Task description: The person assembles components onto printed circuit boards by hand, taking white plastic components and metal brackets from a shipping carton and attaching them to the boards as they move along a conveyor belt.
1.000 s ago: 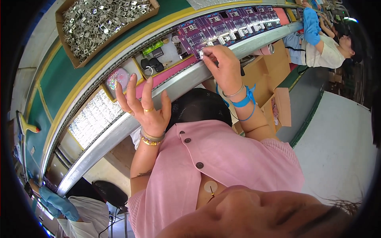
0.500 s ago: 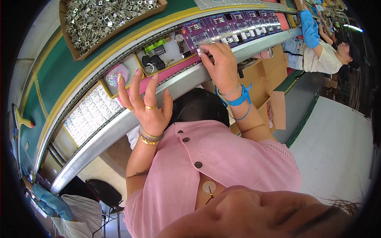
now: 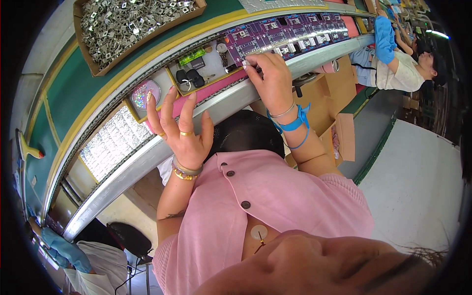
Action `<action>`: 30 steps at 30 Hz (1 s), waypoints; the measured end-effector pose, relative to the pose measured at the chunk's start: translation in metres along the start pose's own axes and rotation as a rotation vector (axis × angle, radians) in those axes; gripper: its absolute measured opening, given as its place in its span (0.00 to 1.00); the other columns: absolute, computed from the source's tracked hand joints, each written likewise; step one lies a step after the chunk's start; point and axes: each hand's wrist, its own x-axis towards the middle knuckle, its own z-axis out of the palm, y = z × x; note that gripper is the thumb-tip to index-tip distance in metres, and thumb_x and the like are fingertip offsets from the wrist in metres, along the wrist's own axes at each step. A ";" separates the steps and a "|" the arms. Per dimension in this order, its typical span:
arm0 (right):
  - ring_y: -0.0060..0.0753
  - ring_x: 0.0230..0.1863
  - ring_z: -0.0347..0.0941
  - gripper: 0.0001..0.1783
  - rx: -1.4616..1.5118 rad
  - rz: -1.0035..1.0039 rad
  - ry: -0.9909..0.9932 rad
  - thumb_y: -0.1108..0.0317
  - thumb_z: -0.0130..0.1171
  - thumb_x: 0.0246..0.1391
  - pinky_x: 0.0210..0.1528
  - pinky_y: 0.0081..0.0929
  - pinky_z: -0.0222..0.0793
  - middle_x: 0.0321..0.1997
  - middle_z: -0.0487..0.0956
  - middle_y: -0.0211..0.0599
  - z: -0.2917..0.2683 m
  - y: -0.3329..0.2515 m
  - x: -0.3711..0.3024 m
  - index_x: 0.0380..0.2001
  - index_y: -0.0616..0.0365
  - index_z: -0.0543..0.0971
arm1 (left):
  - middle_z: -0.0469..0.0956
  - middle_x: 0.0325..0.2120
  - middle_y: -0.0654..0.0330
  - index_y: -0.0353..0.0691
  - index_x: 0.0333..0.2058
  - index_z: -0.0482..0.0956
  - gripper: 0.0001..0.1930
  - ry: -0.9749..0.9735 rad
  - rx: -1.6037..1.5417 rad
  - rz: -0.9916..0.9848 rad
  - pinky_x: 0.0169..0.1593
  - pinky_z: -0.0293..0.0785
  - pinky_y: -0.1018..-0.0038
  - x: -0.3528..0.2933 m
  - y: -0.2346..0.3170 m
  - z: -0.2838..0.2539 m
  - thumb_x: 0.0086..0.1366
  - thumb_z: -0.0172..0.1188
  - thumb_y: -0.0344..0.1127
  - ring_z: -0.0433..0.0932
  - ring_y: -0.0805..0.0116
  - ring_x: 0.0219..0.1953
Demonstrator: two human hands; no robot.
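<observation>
A long curved surface (image 3: pixel 147 162) with a metal front edge and a yellow-and-green strip behind it runs from lower left to upper right, with a pale floor (image 3: pixel 418 187) off to the right.

The right hand (image 3: pixel 270 78) reaches to the surface's front edge; its fingers (image 3: pixel 251 61) are pinched together on a small pale part (image 3: pixel 244 63), too small to make out. The part sits at the near edge of a row of purple boards (image 3: pixel 280 34) that runs along the surface toward its far right end, dotted with small white and dark components. A blue strap (image 3: pixel 294 123) and a thin bangle circle that wrist.

The left hand (image 3: pixel 179 132) is raised over the front edge with the palm turned away and the fingers spread wide, holding nothing. It wears gold rings and gold bangles (image 3: pixel 184 172).

Between the hands lies a pale tray (image 3: pixel 211 66) with dark small items and a green label. Left of it is a shiny disc (image 3: pixel 145 93) on a pink strip (image 3: pixel 221 86), then a panel of glittering metal pieces (image 3: pixel 113 142). At the back edge stands a box (image 3: pixel 96 61) full of grey metal parts.

The pink shirt (image 3: pixel 275 206) fills the foreground. Cardboard boxes (image 3: pixel 339 132) stand under the surface. Another person (image 3: pixel 393 64) in blue gloves works at the far right end.
</observation>
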 end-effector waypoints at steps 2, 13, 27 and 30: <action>0.44 0.32 0.67 0.11 0.001 0.021 0.002 0.76 0.62 0.38 0.35 0.34 0.64 0.28 0.73 0.39 -0.001 -0.001 0.002 0.30 0.59 0.76 | 0.65 0.53 0.53 0.47 0.46 0.74 0.25 -0.001 0.005 0.000 0.61 0.49 0.54 0.000 0.000 0.000 0.45 0.62 0.28 0.51 0.44 0.61; 0.49 0.47 0.68 0.20 0.326 -0.194 -0.323 0.64 0.58 0.47 0.49 0.37 0.64 0.44 0.72 0.46 0.029 -0.020 0.014 0.44 0.60 0.69 | 0.63 0.53 0.49 0.41 0.47 0.72 0.21 -0.003 0.051 0.054 0.60 0.48 0.51 0.000 0.003 -0.002 0.52 0.58 0.30 0.51 0.41 0.60; 0.48 0.40 0.71 0.13 0.067 0.003 -0.214 0.61 0.54 0.50 0.43 0.39 0.67 0.34 0.76 0.44 -0.014 0.096 0.042 0.34 0.59 0.75 | 0.61 0.55 0.49 0.39 0.48 0.71 0.21 -0.025 0.035 0.064 0.61 0.45 0.49 0.001 0.009 -0.004 0.52 0.56 0.27 0.49 0.42 0.62; 0.47 0.38 0.72 0.14 -0.001 0.090 -0.182 0.60 0.54 0.50 0.41 0.38 0.68 0.32 0.77 0.44 -0.025 0.140 0.053 0.35 0.59 0.75 | 0.61 0.55 0.49 0.39 0.47 0.71 0.20 -0.037 0.056 0.067 0.61 0.45 0.49 0.003 0.008 -0.005 0.52 0.56 0.27 0.49 0.42 0.62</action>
